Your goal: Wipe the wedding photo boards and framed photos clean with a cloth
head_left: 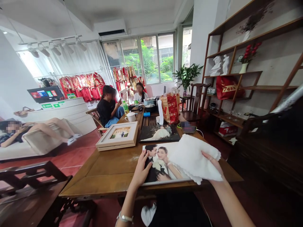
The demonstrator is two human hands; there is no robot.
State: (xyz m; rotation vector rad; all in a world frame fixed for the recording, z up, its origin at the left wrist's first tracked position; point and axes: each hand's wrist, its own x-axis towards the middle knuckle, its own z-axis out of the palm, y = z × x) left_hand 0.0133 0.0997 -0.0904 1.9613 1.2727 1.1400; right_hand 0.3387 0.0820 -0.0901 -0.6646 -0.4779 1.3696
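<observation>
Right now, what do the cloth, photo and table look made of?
Cloth: soft matte fabric, perhaps cotton; drapes, uneven edges.
Photo: seemingly stiff panel, smooth; flat face, straight pale edge; board or acrylic, can't tell.
Table: likely varnished wood; brown, visible seams, slight sheen.

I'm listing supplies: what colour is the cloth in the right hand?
The cloth is white, as the head view shows.

The photo panel (pixel 157 167) lies at the near edge of the worktop (pixel 104 173), the cloth (pixel 194 154) over its right part. Behind it lies a second panel (pixel 162 134), with a framed picture (pixel 121 133) to its left. A lidded cup (pixel 131 117) stands behind the framed picture, a paper bag (pixel 171 108) behind the second panel.
</observation>
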